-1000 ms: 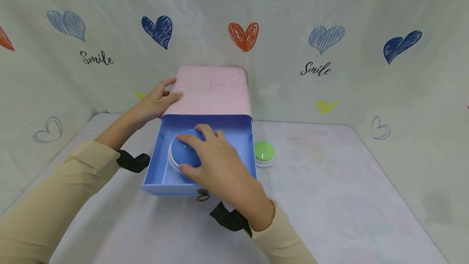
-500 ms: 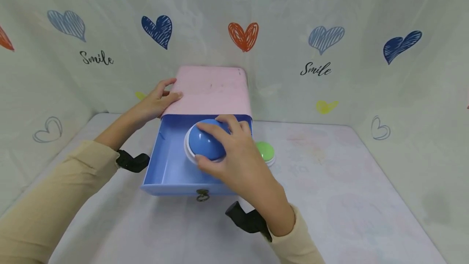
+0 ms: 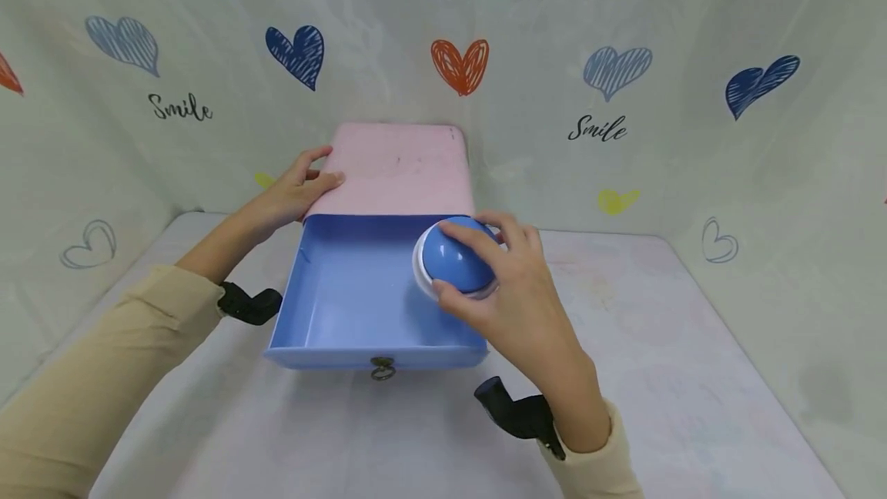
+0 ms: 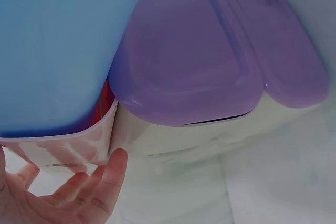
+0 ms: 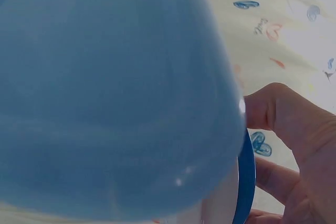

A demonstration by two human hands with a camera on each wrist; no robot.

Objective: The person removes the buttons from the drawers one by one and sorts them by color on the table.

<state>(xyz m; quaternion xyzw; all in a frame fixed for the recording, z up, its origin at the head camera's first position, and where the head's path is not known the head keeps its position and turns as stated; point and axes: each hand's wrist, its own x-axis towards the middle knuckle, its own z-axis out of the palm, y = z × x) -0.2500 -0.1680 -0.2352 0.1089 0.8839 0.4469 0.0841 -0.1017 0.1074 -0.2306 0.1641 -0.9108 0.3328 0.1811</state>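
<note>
Over the right part of the pulled-out blue drawer (image 3: pixel 353 291), fingers of the right hand (image 3: pixel 523 303) pinch the blue dome (image 3: pixel 457 256). Dome face up, leaning rightward; white base (image 3: pixel 419 268) shows at its left. Left hand (image 3: pixel 291 195): fingers spread, touching left side of pink box (image 3: pixel 395 172). Box plus drawer: long axis runs from backdrop (image 3: pixel 527 6) toward the person, ring pull (image 3: pixel 383 370) facing the person. Left wrist view: purple drawer fronts (image 4: pixel 194 51) next to the box. White surface (image 3: pixel 679 345) beyond. Legible writing: "Smile", twice, on backdrop, among printed hearts (image 3: pixel 460 68).
</note>
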